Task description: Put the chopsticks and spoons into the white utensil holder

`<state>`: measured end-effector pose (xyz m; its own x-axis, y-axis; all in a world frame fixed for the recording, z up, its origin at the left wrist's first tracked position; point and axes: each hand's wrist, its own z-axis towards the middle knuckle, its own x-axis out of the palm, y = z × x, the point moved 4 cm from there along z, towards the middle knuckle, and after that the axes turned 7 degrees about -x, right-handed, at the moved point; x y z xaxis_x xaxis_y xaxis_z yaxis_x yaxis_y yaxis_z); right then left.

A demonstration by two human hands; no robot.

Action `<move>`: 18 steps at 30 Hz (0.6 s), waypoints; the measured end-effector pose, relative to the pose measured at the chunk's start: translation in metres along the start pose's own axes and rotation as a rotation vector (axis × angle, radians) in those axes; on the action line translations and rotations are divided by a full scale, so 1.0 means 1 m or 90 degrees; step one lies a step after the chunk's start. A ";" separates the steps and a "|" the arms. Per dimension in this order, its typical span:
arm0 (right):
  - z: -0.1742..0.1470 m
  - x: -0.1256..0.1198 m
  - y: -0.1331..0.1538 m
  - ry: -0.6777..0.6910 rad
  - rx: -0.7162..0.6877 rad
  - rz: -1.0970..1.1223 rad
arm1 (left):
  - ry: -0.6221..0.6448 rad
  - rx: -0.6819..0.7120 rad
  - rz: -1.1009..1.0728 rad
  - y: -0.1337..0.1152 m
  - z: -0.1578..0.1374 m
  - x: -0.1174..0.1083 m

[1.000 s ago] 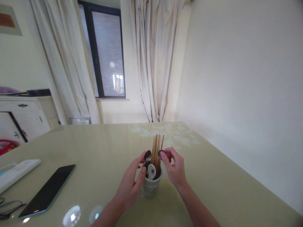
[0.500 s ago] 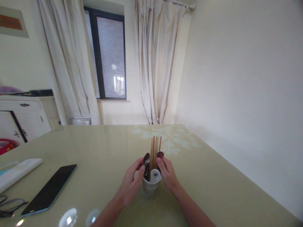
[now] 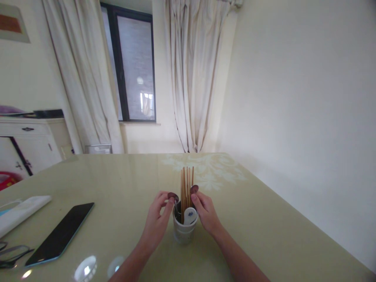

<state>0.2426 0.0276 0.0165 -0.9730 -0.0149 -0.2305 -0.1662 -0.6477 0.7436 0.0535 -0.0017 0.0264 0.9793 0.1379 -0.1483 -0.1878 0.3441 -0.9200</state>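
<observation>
A pale utensil holder (image 3: 183, 234) stands upright on the table in front of me. Several wooden chopsticks (image 3: 185, 188) rise from it, and a white ceramic spoon (image 3: 190, 215) with a small blue mark leans at its near side. My left hand (image 3: 156, 217) pinches a metal spoon (image 3: 173, 196) near its bowl, at the holder's left; the handle slants down into the holder. My right hand (image 3: 207, 212) is closed on another metal spoon (image 3: 194, 189) at the right side, its bowl up beside the chopsticks. The lower ends of the utensils are hidden inside.
To the left on the glossy table (image 3: 123, 196) lie a black tablet-like device (image 3: 60, 234), a white power strip-like bar (image 3: 26, 213) and eyeglasses (image 3: 14, 254). A wall (image 3: 299, 117) runs along the right table edge. Curtains (image 3: 194, 78) and a window stand behind.
My left hand has shifted left with the spoon, whose bowl now tilts away from the chopsticks. The holder and my right hand appear slightly further left.
</observation>
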 end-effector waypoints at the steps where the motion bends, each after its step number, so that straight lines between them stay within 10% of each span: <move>1: 0.000 0.000 0.000 0.001 -0.001 -0.003 | 0.006 -0.009 -0.007 0.001 0.001 -0.001; 18: 0.000 0.003 0.000 0.030 0.014 0.020 | 0.060 -0.150 -0.171 0.018 0.000 0.010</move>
<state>0.2399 0.0275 0.0165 -0.9693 -0.0713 -0.2355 -0.1395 -0.6292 0.7646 0.0601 0.0061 0.0079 0.9960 -0.0185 0.0873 0.0890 0.1321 -0.9872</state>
